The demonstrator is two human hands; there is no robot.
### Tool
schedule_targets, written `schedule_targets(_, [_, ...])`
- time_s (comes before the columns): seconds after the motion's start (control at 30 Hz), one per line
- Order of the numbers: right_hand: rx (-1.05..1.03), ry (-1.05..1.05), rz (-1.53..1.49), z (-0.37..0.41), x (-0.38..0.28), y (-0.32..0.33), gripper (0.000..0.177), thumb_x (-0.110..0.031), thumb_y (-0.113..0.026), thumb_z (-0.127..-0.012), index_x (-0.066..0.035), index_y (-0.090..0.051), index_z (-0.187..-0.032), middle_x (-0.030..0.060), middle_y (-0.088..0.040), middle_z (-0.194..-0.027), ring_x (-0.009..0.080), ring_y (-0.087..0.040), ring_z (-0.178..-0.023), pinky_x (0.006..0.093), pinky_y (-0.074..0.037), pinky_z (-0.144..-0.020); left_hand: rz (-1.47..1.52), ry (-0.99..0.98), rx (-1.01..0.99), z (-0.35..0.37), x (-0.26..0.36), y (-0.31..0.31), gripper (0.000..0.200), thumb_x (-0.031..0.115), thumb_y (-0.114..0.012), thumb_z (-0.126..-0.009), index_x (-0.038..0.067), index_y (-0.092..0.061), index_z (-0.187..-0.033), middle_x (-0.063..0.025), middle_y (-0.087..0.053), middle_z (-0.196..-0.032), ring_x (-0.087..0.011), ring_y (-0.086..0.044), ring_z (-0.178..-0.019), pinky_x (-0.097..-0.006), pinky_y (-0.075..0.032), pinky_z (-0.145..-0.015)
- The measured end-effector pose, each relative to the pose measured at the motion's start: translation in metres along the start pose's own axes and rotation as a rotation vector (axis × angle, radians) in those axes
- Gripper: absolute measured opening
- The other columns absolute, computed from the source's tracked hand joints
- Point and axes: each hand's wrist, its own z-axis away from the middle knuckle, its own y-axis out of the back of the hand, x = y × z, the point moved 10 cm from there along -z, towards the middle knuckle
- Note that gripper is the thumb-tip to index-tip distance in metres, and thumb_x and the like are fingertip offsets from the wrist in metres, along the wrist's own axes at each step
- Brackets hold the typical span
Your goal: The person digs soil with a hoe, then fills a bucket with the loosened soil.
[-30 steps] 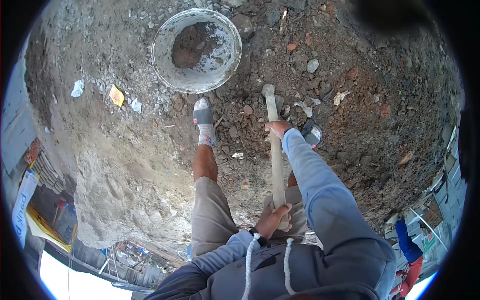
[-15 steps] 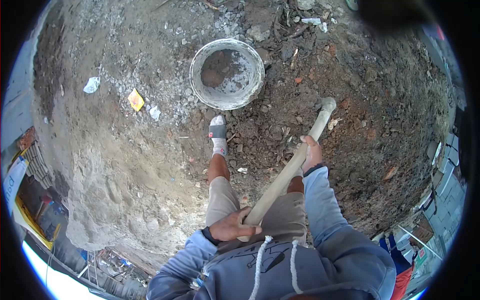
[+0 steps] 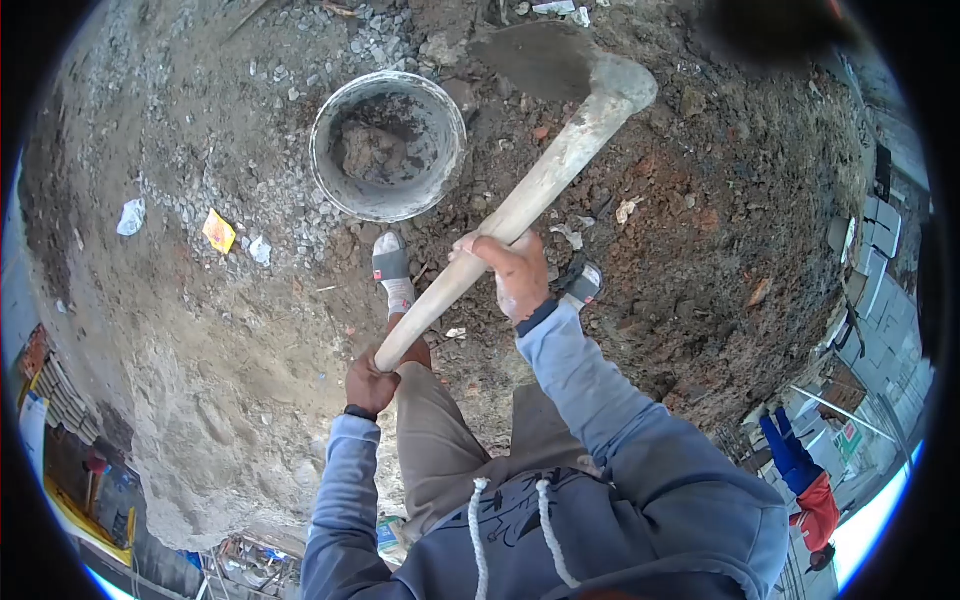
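A hoe (image 3: 515,205) with a thick pale wooden handle slants up across the view, held in both my hands. Its broad dark blade (image 3: 535,60) is raised over the soil, up and to the right of the bucket. My left hand (image 3: 372,384) is wrapped round the lower end of the handle, in front of my leg. Farther up, my right hand (image 3: 508,270) grips the middle of the shaft. A round, mortar-crusted bucket (image 3: 322,150) stands on the ground beyond my left foot, with a lump of brown soil (image 3: 370,150) inside.
Dark loose soil (image 3: 700,280) spreads to the right and gravel (image 3: 280,150) lies left of the bucket. A yellow wrapper (image 3: 218,231) and white scraps litter the ground. My sandalled foot (image 3: 391,258) is close to the bucket. A person in red (image 3: 818,508) is at the lower right.
The hoe has lifted, its blade now in view near the top. Both hands have moved left and away from my body. More soil is heaped in the bucket, which appears farther left.
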Motion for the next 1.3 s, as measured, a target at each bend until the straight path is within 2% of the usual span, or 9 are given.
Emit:
schedule_targets(0.07, [0.15,0.17,-0.112,-0.006,-0.067,0.055,0.024,-0.006,-0.061,-0.071,0.006,-0.05,-0.09,0.0135,-0.058,-0.071,0.0213,-0.061,-0.061,0.0318,-0.052,-0.059,0.149,-0.214,-0.283,-0.015,0.075,-0.067,0.027,0.005,-0.066,-0.063,0.004,-0.056,-0.088,-0.0044,-0.059,-0.076,-0.0181,-0.059,-0.07,-0.0321,-0.046,-0.064])
schedule_targets(0.1, [0.242,0.241,-0.142,-0.012,-0.096,0.088,0.025,-0.005,-0.059,-0.07,0.004,-0.047,-0.09,0.0124,-0.054,-0.068,0.0227,-0.058,-0.056,0.0334,-0.051,-0.054,0.391,-0.114,-0.531,-0.009,0.118,-0.098,0.024,0.007,-0.069,-0.068,0.004,-0.056,-0.088,-0.0012,-0.056,-0.077,-0.0118,-0.056,-0.072,-0.0286,-0.045,-0.066])
schedule_targets(0.2, [0.364,0.28,-0.038,-0.05,-0.165,0.18,0.021,-0.009,-0.057,-0.071,-0.001,-0.046,-0.087,0.0095,-0.05,-0.065,0.0206,-0.05,-0.05,0.0329,-0.047,-0.047,0.776,-0.273,-0.86,-0.003,0.24,-0.153,0.028,0.011,-0.069,-0.074,0.002,-0.054,-0.096,-0.003,-0.056,-0.076,-0.0113,-0.057,-0.066,-0.0271,-0.046,-0.06])
schedule_targets(0.27, [0.349,0.254,-0.014,-0.089,-0.187,0.216,0.021,-0.011,-0.059,-0.071,-0.002,-0.047,-0.087,0.0088,-0.05,-0.065,0.0209,-0.05,-0.05,0.0337,-0.047,-0.047,1.1,-0.075,-1.09,-0.019,0.284,-0.177,0.031,0.013,-0.066,-0.077,0.003,-0.05,-0.102,-0.0034,-0.054,-0.073,-0.0129,-0.056,-0.06,-0.027,-0.047,-0.053])
schedule_targets(0.37, [0.435,0.177,0.007,-0.176,-0.141,0.271,0.025,-0.014,-0.062,-0.07,0.0,-0.05,-0.088,0.0087,-0.05,-0.062,0.0214,-0.051,-0.049,0.0344,-0.048,-0.048,1.042,0.013,-0.998,-0.084,0.267,-0.215,0.03,0.016,-0.063,-0.079,0.003,-0.049,-0.102,-0.0027,-0.05,-0.067,-0.0123,-0.053,-0.051,-0.0241,-0.043,-0.043])
schedule_targets(0.53, [0.546,-0.202,0.161,-0.177,0.088,0.284,0.024,-0.016,-0.064,-0.068,0.003,-0.056,-0.079,0.0127,-0.054,-0.061,0.0241,-0.053,-0.045,0.0369,-0.048,-0.046,1.103,0.452,-0.789,-0.033,0.119,-0.271,0.016,0.011,-0.061,-0.078,0.002,-0.052,-0.089,-0.0037,-0.051,-0.067,-0.0121,-0.051,-0.051,-0.0244,-0.041,-0.043])
schedule_targets(0.7, [0.563,-0.259,0.373,-0.151,0.114,0.304,0.029,-0.016,-0.064,-0.066,0.007,-0.059,-0.083,0.0133,-0.056,-0.065,0.0248,-0.056,-0.051,0.0376,-0.047,-0.048,1.2,0.592,-0.819,0.02,0.112,-0.281,0.014,0.009,-0.06,-0.078,0.002,-0.053,-0.086,-0.0039,-0.052,-0.068,-0.0122,-0.052,-0.052,-0.0251,-0.042,-0.047])
schedule_targets(1.07, [0.619,-0.459,-0.134,-0.052,0.207,0.32,0.025,-0.014,-0.062,-0.07,0.002,-0.052,-0.087,0.01,-0.048,-0.058,0.0252,-0.05,-0.043,0.0389,-0.047,-0.042,0.878,0.495,-0.796,0.063,0.052,-0.274,0.022,0.005,-0.062,-0.076,0.0,-0.049,-0.093,-0.005,-0.053,-0.066,-0.0131,-0.053,-0.052,-0.0273,-0.044,-0.048])
schedule_targets(1.3, [0.538,-0.447,0.115,0.015,0.268,0.262,0.023,-0.013,-0.068,-0.067,0.002,-0.059,-0.083,0.0087,-0.06,-0.069,0.0197,-0.056,-0.05,0.0329,-0.046,-0.047,0.683,0.827,-0.533,0.157,-0.038,-0.276,0.011,0.007,-0.064,-0.073,0.003,-0.055,-0.078,-0.0032,-0.052,-0.059,-0.0131,-0.051,-0.047,-0.0281,-0.044,-0.042])
